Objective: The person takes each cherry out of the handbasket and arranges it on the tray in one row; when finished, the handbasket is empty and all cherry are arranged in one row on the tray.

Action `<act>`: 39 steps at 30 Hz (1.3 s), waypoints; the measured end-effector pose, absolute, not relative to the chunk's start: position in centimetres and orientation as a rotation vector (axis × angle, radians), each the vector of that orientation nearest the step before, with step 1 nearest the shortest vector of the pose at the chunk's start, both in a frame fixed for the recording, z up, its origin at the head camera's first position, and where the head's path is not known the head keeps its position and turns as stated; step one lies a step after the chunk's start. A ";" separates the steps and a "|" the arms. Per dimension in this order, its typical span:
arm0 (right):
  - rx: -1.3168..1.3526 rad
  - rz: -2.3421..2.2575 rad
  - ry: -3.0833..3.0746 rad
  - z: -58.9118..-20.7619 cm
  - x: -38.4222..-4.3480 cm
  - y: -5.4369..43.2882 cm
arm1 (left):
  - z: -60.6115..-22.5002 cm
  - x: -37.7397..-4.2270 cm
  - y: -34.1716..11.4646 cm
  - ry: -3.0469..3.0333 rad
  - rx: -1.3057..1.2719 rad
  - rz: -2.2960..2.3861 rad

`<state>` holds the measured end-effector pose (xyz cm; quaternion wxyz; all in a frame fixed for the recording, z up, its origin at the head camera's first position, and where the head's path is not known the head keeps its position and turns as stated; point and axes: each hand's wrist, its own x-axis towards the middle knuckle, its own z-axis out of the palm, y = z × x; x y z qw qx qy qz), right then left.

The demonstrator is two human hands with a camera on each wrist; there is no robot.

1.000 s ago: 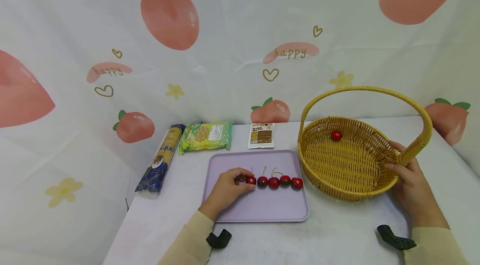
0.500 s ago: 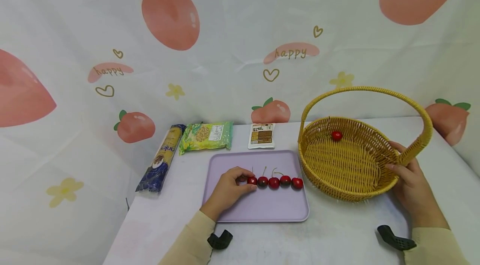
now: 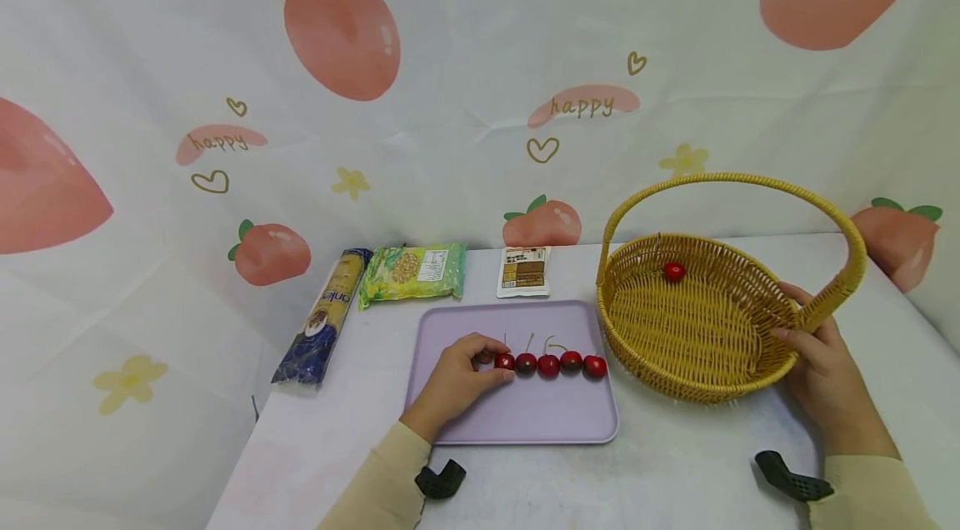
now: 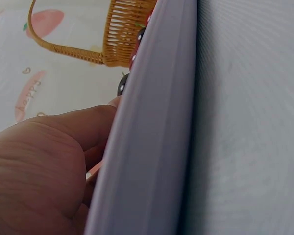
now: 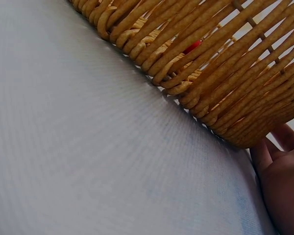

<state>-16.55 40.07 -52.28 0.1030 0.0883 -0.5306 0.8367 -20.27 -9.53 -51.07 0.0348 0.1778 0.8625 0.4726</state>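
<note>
Over the left half of a lilac tray (image 3: 525, 422), my left hand (image 3: 456, 380) pinches the leftmost cherry (image 3: 505, 361) between thumb and fingers. That cherry ends a row of several dark red cherries (image 3: 548, 365) across the tray, some with stems pointing up and back. The tray's rim hides the left fingertips in the left wrist view. At the right, my right hand (image 3: 823, 359) grips the rim of a yellow wicker basket (image 3: 697, 330) below its handle, thumb inside and fingers outside. One red cherry (image 3: 673, 272) lies inside the basket at its back.
Behind the tray lie a green and yellow packet (image 3: 412, 273) and a small brown and white sachet (image 3: 522, 272). A long blue and yellow pasta bag (image 3: 321, 317) lies at the left. A printed cloth (image 3: 450, 97) hangs behind the table. The basket's tall handle arches up.
My left hand and the leftmost cherry have shifted very slightly right, toward the neighbouring cherry. The right hand and the basket have stayed in place.
</note>
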 end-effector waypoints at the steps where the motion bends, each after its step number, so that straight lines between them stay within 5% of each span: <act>1: 0.260 2.465 -1.573 -52.3 -16.5 40.1 | -51.0 -20.3 -9.5 2.649 0.547 1.453; 26: 0.290 2.447 -1.563 -52.1 -16.5 40.1 | -50.1 -20.6 -9.2 2.452 0.267 1.894; 39: 0.255 2.446 -1.571 -52.2 -16.5 40.0 | -47.0 -19.1 -7.4 2.263 0.496 1.944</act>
